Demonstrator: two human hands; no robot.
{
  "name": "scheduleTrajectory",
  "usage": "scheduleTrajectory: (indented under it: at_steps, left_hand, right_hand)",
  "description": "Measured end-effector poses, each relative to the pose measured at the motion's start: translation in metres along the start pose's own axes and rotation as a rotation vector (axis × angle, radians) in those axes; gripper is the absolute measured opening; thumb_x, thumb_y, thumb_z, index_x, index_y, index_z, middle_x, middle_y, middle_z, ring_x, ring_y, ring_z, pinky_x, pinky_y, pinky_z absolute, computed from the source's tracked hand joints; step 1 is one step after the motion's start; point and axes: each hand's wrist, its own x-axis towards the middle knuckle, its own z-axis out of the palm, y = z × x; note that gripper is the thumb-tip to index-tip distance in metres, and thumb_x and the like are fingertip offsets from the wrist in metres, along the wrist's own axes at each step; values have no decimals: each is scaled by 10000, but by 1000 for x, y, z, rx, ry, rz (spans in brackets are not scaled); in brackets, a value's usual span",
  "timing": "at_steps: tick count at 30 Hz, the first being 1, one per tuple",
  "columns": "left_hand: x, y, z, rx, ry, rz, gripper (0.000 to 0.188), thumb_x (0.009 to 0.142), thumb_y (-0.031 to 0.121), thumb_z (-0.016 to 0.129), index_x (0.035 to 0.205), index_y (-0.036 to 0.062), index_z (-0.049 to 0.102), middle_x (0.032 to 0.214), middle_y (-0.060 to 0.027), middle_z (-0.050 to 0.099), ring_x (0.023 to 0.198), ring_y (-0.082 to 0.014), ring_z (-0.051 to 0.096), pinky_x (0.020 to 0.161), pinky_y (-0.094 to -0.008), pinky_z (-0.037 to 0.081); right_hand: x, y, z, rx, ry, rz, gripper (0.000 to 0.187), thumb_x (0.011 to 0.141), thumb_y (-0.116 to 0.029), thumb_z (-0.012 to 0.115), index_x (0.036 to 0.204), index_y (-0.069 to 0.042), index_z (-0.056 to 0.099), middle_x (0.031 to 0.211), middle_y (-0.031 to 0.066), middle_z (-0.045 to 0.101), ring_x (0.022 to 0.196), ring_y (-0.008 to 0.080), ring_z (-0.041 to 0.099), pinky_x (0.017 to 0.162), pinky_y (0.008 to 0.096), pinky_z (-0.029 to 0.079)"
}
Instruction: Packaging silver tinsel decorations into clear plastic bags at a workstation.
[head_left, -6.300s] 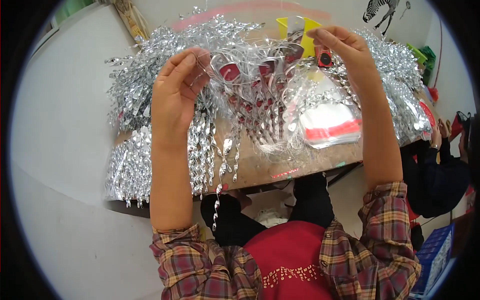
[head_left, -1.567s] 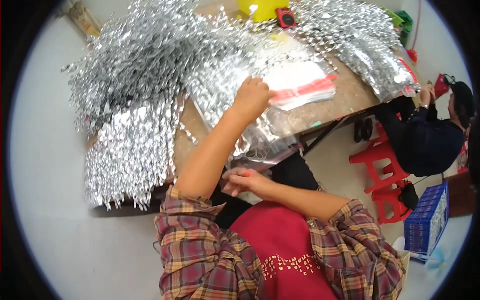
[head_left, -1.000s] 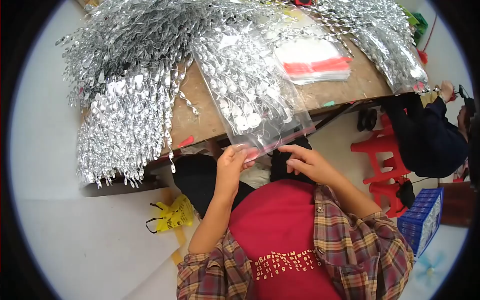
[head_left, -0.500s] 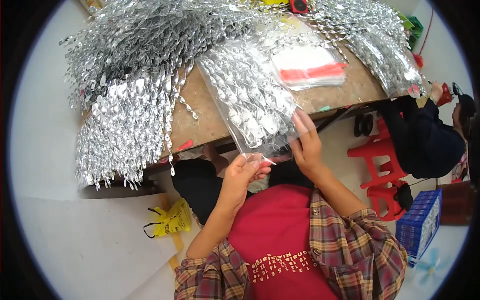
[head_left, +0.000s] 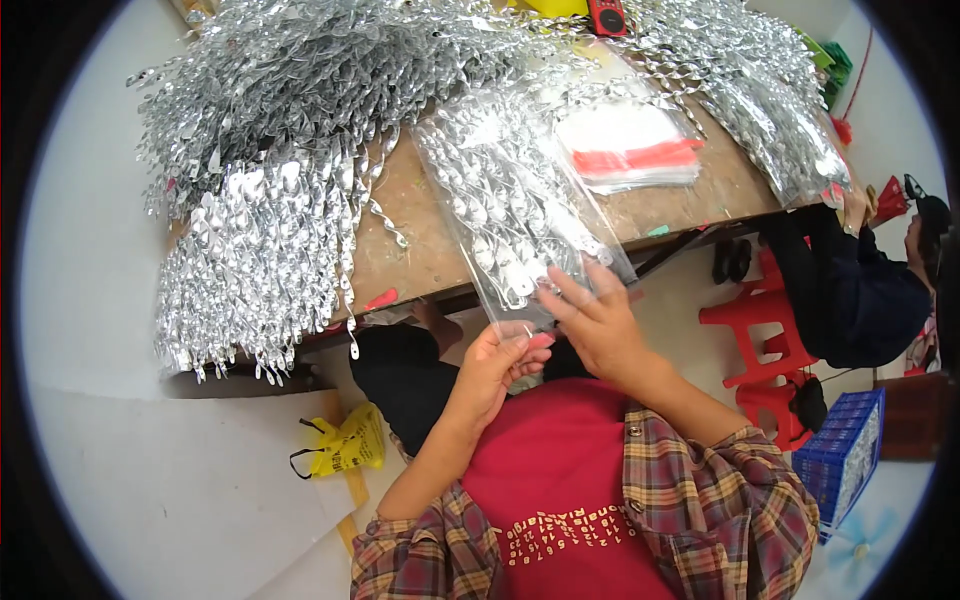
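A clear plastic bag filled with shiny silver twisted strips lies on the worktable, its near end hanging past the front edge. My left hand pinches the bag's near corner between thumb and fingers; a bit of red shows at the fingertips. My right hand rests its spread, slightly blurred fingers on the bag's near right part, over the ends of the strips. To the right of the bag lies a stack of flat clear bags with a red band.
Silver twisted strips are heaped at the left and back, some overhanging the table edge. Another filled bag lies at the right end. Beyond it sit a person in dark clothes, red stools and a blue crate.
My right hand has moved from the bag's right edge inward onto its near end, fingers now spread. The left hand keeps its pinch at the corner. The whole view has shifted slightly.
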Motion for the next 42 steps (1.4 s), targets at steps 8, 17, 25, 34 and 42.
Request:
scheduleTrajectory:
  at_steps: [8, 17, 25, 34, 42]
  left_hand:
    - [1, 5, 1, -84, -20, -25, 216, 918, 149, 554, 1104, 43, 522, 1079, -166, 632, 900, -177, 634, 798, -292, 514]
    - [2, 0, 3, -29, -60, -9, 241, 918, 160, 555, 1126, 44, 517, 1095, -164, 629, 910, -172, 631, 809, -291, 507]
    - [1, 3, 0, -18, -42, 33, 248, 919, 168, 554, 1130, 44, 511, 1078, -153, 637, 911, -169, 632, 806, -290, 507]
    - [3, 6, 8, 50, -59, 10, 222, 920, 163, 550, 1100, 38, 516, 1044, -134, 650, 881, -148, 632, 781, -267, 502]
    - [2, 11, -10, 131, -26, 31, 218, 910, 137, 550, 1100, 29, 538, 1018, -141, 656, 861, -155, 644, 784, -264, 514]
  right_hand:
    - [-10, 21, 3, 169, 216, 48, 357, 799, 65, 532, 1138, -9, 615, 1216, 185, 565, 1100, 342, 547, 965, 385, 399]
    - [6, 31, 23, 460, 209, 480, 485, 930, -117, 463, 1353, 85, 338, 1387, 232, 393, 1300, 312, 370, 1071, 361, 272]
    - [30, 34, 25, 26, 156, 73, 314, 878, -48, 504, 1181, 24, 544, 1255, 215, 524, 1189, 291, 494, 1004, 371, 364]
    - [29, 17, 23, 6, 103, 38, 447, 752, -70, 578, 1198, -83, 555, 1261, 119, 540, 1219, 377, 441, 1004, 534, 329]
    - [34, 48, 31, -136, 78, 83, 513, 771, -31, 534, 1281, -62, 489, 1325, 186, 457, 1266, 406, 366, 1019, 503, 323]
